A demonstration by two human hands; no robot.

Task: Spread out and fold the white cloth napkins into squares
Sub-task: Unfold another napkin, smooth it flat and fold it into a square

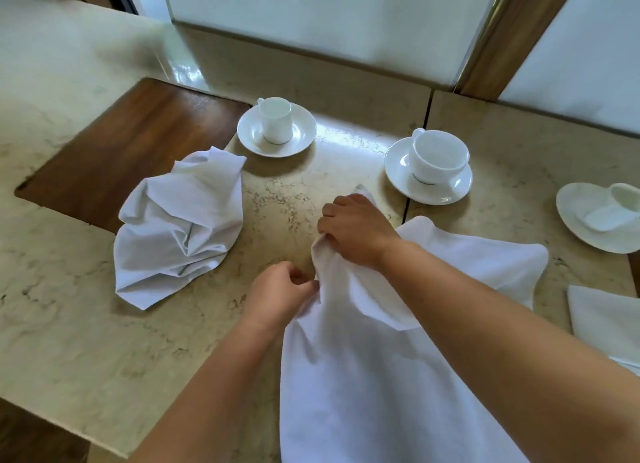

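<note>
Gripping the white napkin (363, 376) with both hands, I hold its bunched top edge near the middle of the tabletop (86, 324); its lower part drapes toward the near edge. My right hand (356, 230) clutches the fabric, my left hand (280, 292) pinches it just below. A second crumpled napkin (180, 227) lies toward the left edge.

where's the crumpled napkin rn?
Head view, left of centre: the crumpled napkin lies on the counter, overlapping the wood inset, left of both hands.
</note>
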